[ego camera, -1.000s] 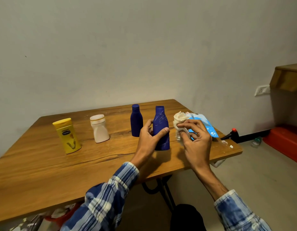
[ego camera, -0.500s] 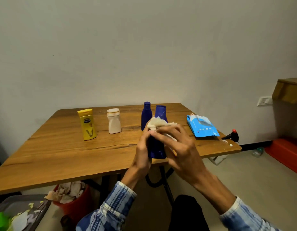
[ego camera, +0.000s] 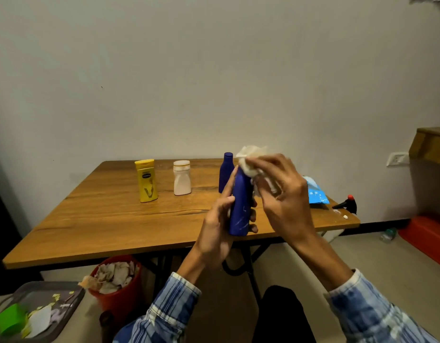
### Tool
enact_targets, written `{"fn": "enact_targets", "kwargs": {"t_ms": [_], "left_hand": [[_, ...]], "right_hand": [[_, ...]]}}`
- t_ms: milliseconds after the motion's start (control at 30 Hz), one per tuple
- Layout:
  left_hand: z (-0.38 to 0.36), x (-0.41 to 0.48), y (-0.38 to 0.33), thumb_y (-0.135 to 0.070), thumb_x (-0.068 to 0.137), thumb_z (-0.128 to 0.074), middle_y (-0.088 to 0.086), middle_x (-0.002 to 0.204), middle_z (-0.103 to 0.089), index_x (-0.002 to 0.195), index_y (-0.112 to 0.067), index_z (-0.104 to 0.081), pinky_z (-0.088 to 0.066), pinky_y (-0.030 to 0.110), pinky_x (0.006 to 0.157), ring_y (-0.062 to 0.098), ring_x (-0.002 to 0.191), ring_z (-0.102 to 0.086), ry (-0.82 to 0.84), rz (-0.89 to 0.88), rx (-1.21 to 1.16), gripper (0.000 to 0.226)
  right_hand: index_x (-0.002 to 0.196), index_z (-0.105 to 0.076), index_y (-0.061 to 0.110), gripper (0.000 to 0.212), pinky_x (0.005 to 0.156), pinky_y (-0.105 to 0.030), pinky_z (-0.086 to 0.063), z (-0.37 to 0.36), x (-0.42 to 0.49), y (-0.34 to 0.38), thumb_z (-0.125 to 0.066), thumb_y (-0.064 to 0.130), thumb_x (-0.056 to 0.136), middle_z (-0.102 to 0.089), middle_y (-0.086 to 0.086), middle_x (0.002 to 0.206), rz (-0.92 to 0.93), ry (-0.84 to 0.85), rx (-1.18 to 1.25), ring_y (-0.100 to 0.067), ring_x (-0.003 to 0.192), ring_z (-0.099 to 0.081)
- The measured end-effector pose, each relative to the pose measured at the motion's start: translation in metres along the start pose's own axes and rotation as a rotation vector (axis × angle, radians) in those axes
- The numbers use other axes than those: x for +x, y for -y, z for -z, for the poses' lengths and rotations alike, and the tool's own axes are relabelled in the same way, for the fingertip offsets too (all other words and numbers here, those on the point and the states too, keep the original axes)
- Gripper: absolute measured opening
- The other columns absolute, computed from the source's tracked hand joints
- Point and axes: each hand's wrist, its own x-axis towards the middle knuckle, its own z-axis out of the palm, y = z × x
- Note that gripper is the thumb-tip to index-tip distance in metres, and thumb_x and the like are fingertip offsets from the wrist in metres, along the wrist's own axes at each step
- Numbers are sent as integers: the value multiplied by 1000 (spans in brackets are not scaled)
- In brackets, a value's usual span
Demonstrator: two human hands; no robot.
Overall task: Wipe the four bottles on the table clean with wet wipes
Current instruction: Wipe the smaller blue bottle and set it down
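Note:
My left hand (ego camera: 217, 226) grips a dark blue bottle (ego camera: 241, 206) and holds it up above the front of the wooden table (ego camera: 110, 219). My right hand (ego camera: 280, 191) holds a crumpled wet wipe (ego camera: 251, 159) pressed over the top of that bottle, hiding its cap. Standing on the table behind are a second dark blue bottle (ego camera: 225, 170), a white bottle (ego camera: 181, 177) and a yellow bottle (ego camera: 146, 180) further left.
A blue wipe packet (ego camera: 316, 193) lies at the table's right side, with a black and red object (ego camera: 347, 204) near the right corner. Under the table stands a red bin (ego camera: 115, 280) full of used wipes. A grey tray (ego camera: 36, 310) with scraps is at lower left.
The held blue bottle has been lifted higher off the table. My right hand with the wipe has moved from the bottle's body up to its top.

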Motion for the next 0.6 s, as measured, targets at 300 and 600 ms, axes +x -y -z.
{"fn": "enact_targets", "kwargs": {"t_ms": [300,600], "left_hand": [[13,3,-3,-20,87,-65,-1,128,-69,143,-22,-49,-53,31,94,19,118,-64,-173,-88,194,59],[2,3,2,-14,84,-68,-5,119,-72,135,-23,-52,-58,30,84,20,108,-70,-183,-171,304,54]], "right_hand": [[116,-72,8,42,89,-24,-55,5,-17,6,-67,-15,81,-57,-3,116,19,112,6,-15,112,-57],[119,-70,5,39,94,-24,-51,-3,-29,1,-72,-4,81,-56,-9,125,201,235,-231,-19,116,-52]]}}
